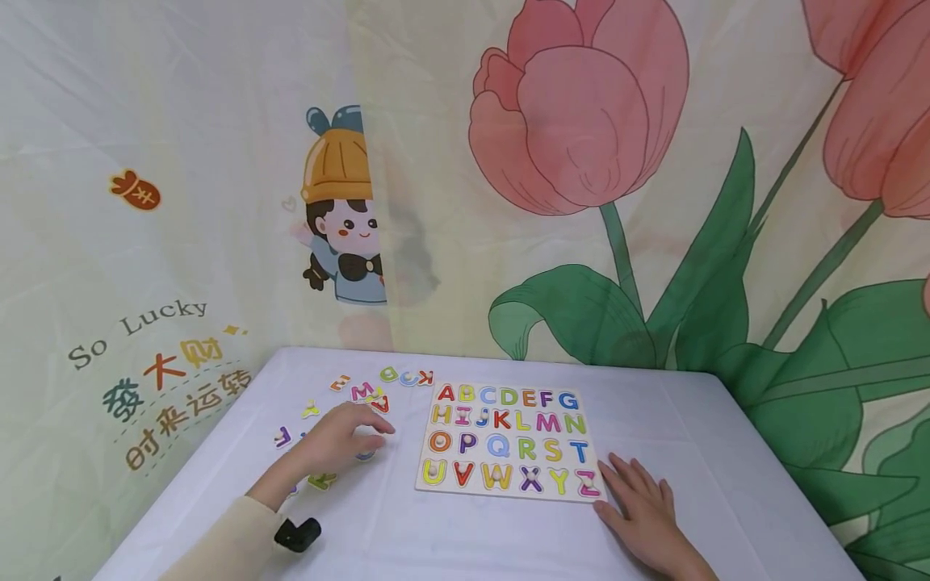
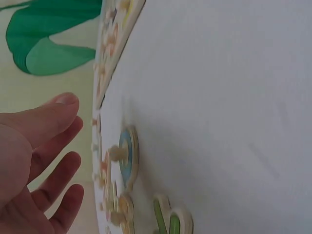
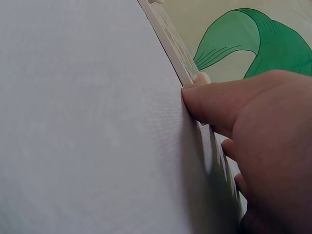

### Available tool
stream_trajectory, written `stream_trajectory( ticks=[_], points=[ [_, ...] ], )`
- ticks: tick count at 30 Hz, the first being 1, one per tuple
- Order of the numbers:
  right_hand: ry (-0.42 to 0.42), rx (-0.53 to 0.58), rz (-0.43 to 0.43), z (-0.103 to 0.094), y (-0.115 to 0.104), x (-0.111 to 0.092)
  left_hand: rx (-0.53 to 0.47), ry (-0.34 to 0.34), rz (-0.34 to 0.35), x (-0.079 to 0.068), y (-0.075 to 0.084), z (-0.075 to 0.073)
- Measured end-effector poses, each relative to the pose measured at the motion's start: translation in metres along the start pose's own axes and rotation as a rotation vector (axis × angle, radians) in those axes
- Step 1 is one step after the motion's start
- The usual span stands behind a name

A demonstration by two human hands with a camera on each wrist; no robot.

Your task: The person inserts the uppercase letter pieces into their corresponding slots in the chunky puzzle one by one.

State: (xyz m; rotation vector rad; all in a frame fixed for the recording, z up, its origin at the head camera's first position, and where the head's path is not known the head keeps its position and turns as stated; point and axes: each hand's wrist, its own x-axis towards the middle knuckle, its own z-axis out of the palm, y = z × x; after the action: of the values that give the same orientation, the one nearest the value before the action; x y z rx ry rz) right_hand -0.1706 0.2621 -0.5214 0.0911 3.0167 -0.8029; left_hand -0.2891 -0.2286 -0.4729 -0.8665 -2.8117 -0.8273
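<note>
A wooden alphabet puzzle board lies on the table, its rows running from A to Z. Small knobs stand up from several of its letters. My right hand rests at the board's lower right corner, the thumb touching the edge and the other fingers extended along the side. To the left, my left hand hovers over loose letter pieces, fingers relaxed and nothing between them. Beneath it in the left wrist view are a round blue piece with a knob and a green piece.
Other loose letters are scattered left of the board, among them a purple F, a pink M and a red K. A white cloth covers the table. Behind it hangs a printed curtain with tulips.
</note>
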Motion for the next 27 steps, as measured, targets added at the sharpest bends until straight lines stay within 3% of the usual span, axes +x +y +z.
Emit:
stream_trajectory(
  ticks=[7,12,20,24,27],
  points=[
    [0.003,0.005,-0.01,-0.001,0.002,-0.002,-0.002,-0.076,-0.052,-0.01,-0.03,-0.017],
    [0.002,0.003,-0.01,-0.001,0.001,-0.002,-0.009,-0.117,0.029,-0.011,-0.038,-0.015],
    [0.005,-0.005,-0.004,-0.001,-0.002,-0.001,0.039,-0.093,0.029,-0.008,-0.036,-0.012],
    [0.005,-0.011,-0.001,-0.001,-0.002,-0.001,0.096,-0.046,0.077,-0.005,-0.033,-0.009],
    [0.005,-0.014,0.004,-0.001,-0.002,-0.001,0.105,-0.008,0.065,-0.002,-0.028,-0.005]
  ],
)
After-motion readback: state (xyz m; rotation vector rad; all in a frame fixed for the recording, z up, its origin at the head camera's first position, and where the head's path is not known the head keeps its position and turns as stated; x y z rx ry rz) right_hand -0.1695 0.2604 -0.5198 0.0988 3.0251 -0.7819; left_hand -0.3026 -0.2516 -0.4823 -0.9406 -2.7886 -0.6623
